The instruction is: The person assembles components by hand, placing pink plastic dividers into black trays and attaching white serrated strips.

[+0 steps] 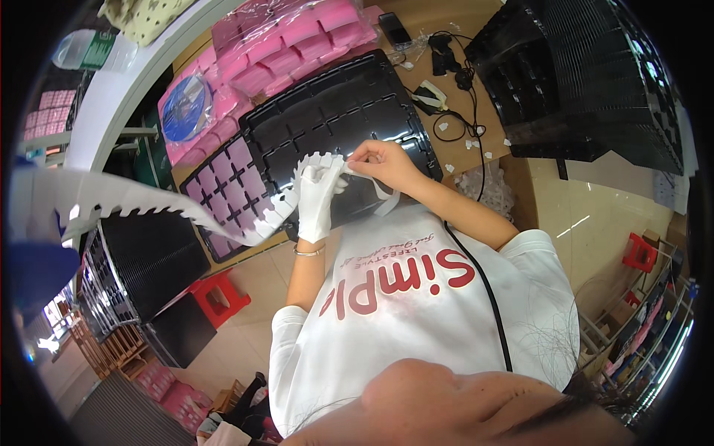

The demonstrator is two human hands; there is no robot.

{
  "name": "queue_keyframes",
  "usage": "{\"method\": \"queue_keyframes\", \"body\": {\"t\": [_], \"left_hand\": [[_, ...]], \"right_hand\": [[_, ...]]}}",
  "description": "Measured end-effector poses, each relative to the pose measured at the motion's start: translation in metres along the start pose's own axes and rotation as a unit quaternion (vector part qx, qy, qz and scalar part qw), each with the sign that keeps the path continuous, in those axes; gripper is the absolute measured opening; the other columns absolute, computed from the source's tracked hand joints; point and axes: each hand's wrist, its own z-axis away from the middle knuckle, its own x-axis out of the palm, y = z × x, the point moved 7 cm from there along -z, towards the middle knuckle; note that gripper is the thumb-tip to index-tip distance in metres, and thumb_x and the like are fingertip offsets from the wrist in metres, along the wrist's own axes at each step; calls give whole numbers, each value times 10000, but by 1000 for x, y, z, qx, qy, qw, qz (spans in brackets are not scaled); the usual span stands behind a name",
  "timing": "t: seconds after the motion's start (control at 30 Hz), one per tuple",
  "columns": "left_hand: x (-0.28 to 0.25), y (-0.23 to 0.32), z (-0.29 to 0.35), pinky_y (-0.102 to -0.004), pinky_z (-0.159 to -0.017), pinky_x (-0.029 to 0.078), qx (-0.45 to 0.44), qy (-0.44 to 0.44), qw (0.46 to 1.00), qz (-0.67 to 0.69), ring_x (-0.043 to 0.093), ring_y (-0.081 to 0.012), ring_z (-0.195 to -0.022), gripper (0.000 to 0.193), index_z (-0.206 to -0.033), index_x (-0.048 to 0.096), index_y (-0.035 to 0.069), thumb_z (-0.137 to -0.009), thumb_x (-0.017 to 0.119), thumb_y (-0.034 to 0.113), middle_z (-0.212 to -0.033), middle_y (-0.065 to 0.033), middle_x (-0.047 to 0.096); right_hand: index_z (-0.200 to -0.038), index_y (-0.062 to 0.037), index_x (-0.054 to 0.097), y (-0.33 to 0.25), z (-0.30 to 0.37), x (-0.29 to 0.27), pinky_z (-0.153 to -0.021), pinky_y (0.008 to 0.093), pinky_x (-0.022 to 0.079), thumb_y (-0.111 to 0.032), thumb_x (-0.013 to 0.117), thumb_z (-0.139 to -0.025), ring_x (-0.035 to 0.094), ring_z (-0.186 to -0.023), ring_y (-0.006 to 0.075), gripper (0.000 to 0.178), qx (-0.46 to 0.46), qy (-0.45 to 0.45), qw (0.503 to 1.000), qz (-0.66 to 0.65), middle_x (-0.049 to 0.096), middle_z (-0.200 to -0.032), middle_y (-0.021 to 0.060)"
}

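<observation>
A long white strip with notched, tab-like edges [126,195] comes in from the left and curves over the trays to my hands. My left hand [316,202], in a white glove, is closed around it near its end. Bare, my right hand [383,163] pinches the strip beside the left fingertips. Below the right fingers dangles a narrow white band [387,199]. Both hands are above the near edge of a black plastic tray with moulded compartments [327,104]. A tray with pink pieces in its compartments [234,178] lies to its left.
Plastic-wrapped pink blocks [290,37] and a wrapped blue disc [187,108] lie behind. A dark phone-like device [394,30], black cables [468,78] and white scraps are at the back right. Stacked black trays [587,74] stand right; a red stool [221,299] stands lower left.
</observation>
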Motion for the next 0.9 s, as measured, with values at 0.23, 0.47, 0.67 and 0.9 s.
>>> {"method": "queue_keyframes", "body": {"t": [0.23,0.47,0.67,0.9], "left_hand": [[-4,-15,18,-198,-577,452,-45,24,998,-27,585,-78,-643,236,-998,608,27,-866,671,212,-823,-34,648],[-29,-37,20,-203,-572,453,-49,43,997,-52,576,-79,-618,243,-982,615,22,-863,677,224,-810,-34,638],[-27,-42,28,-178,-550,430,-61,14,995,-76,546,-48,-575,214,-920,624,50,-854,690,243,-746,16,612],[-24,-42,25,-177,-553,431,-49,-12,994,-101,548,-49,-576,236,-939,630,37,-848,697,244,-765,0,626]], "right_hand": [[-821,-34,642,-17,30,15,-556,226,403,-51,706,-774,504,-603,77,82,-210,42,947,241,573,-730,2],[-847,-36,660,22,52,-30,-615,186,430,-73,701,-803,524,-690,37,70,-33,41,988,143,601,-794,-18],[-837,-48,661,38,50,-115,-556,287,449,-170,709,-749,532,-581,134,158,18,150,928,340,570,-629,27],[-809,-60,623,22,45,-105,-539,352,441,-163,679,-740,560,-577,223,136,-90,205,851,474,544,-608,58]]}}
